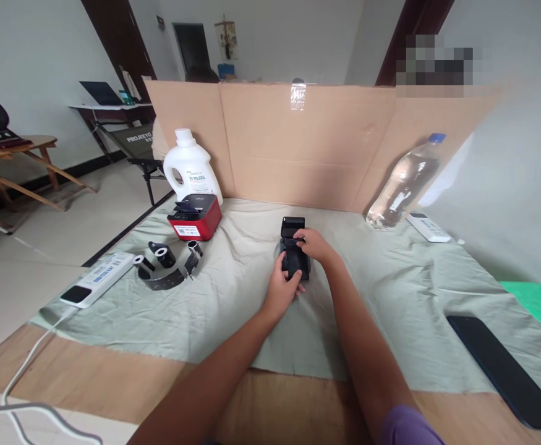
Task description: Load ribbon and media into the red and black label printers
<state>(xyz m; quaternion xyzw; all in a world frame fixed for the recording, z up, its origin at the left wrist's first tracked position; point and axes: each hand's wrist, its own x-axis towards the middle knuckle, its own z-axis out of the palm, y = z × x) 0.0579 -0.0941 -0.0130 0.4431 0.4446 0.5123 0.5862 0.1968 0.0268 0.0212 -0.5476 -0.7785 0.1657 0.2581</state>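
Note:
In the middle of the cloth is a small black device (297, 261) with its lid (293, 227) raised at the far end. My left hand (285, 283) is closed around its near left side, thumb lying over the front part. From the right, my right hand (315, 243) has its fingers bent onto the device's top near the hinge of the lid. The fingertips partly cover that spot, so whether they pinch a small part there cannot be made out.
Left stand a red and black box-shaped device (198, 221), a white jug (189, 164), a curled dark strip (162, 281) with rolls and a power strip (98, 281). Right are a tilted water bottle (402, 185), another white power strip (428, 227) and a phone (502, 364). Cardboard (298, 148) walls the back.

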